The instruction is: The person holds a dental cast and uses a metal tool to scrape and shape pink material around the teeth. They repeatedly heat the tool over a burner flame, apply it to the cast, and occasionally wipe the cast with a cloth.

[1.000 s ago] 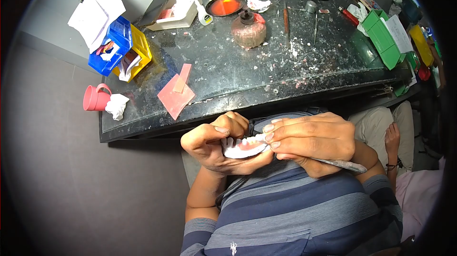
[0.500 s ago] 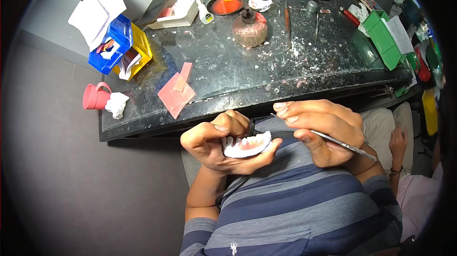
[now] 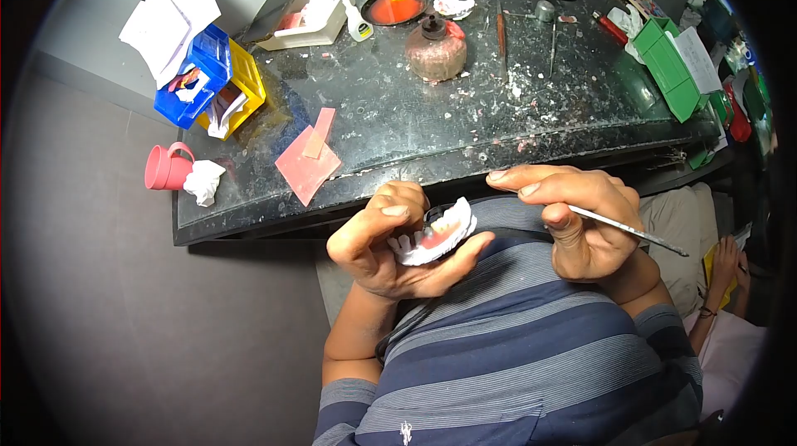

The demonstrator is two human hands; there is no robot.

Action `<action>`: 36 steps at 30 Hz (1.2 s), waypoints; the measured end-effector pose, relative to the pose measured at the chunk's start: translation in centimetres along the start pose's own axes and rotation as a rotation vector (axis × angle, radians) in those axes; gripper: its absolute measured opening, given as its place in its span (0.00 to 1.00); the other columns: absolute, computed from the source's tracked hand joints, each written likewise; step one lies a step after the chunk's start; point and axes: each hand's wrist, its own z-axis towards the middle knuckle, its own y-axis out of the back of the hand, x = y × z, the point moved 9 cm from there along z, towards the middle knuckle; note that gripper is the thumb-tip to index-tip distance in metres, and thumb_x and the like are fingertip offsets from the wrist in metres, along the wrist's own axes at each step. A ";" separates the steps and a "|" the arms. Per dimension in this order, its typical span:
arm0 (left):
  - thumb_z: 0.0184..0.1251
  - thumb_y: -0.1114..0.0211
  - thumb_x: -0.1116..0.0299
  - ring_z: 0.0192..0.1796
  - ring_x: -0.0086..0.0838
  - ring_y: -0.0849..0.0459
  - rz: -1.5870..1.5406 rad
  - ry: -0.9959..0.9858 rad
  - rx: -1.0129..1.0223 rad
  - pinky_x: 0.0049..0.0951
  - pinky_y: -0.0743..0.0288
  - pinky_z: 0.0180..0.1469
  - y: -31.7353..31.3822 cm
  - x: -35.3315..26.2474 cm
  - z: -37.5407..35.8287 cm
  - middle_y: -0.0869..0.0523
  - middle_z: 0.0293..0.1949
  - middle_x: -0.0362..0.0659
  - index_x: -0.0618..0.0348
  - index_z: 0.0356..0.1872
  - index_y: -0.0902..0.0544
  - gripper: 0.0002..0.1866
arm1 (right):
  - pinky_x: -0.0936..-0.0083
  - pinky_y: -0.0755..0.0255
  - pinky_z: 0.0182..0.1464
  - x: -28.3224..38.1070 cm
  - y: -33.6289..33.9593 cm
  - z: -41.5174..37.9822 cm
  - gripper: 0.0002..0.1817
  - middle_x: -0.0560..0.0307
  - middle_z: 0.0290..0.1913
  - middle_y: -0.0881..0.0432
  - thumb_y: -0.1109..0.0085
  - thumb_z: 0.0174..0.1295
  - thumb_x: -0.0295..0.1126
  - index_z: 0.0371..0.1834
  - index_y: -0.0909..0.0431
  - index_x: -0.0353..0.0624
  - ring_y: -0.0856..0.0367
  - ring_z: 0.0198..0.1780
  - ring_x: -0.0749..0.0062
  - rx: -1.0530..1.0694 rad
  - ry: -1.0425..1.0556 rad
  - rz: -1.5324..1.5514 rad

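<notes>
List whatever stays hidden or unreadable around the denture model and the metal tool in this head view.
- Underside of the denture model: covered by the left hand cupping it.
- Working tip of the metal tool: buried inside the right hand.
- Individual teeth: too small to count.
- Label on the small bottle: too small to read.
- Green bins: distorted near the right edge.

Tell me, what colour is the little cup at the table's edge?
The cup is pink; the head view shows it clearly, beside a crumpled white tissue.

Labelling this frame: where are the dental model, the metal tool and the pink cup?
dental model (image 3: 433,238), head view, white base.
metal tool (image 3: 631,231), head view, mid-shaft.
pink cup (image 3: 164,170), head view, side wall.
</notes>
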 end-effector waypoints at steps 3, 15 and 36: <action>0.54 0.25 0.75 0.27 0.25 0.33 0.006 -0.007 -0.012 0.30 0.32 0.33 0.1 0.1 -0.1 0.30 0.27 0.38 0.56 0.60 0.41 0.37 | 0.71 0.15 0.43 -0.1 0.0 0.0 0.13 0.38 0.47 0.12 0.40 0.71 0.35 0.48 0.20 0.34 0.09 0.42 0.59 -0.005 0.013 0.058; 0.55 0.28 0.82 0.32 0.28 0.29 -0.037 -0.102 -0.081 0.34 0.30 0.37 -0.6 -0.3 -0.4 0.27 0.34 0.45 0.64 0.64 0.40 0.37 | 0.64 0.15 0.54 1.8 -1.3 0.5 0.11 0.43 0.48 0.14 0.32 0.63 0.27 0.47 0.17 0.36 0.13 0.53 0.51 0.052 0.097 -0.046; 0.57 0.26 0.80 0.33 0.30 0.25 0.005 -0.091 -0.054 0.34 0.28 0.34 -0.9 -0.9 -0.2 0.28 0.41 0.47 0.62 0.61 0.38 0.35 | 0.54 0.18 0.58 1.9 -1.7 0.5 0.08 0.45 0.45 0.14 0.35 0.67 0.29 0.42 0.17 0.33 0.15 0.55 0.43 0.096 0.128 -0.050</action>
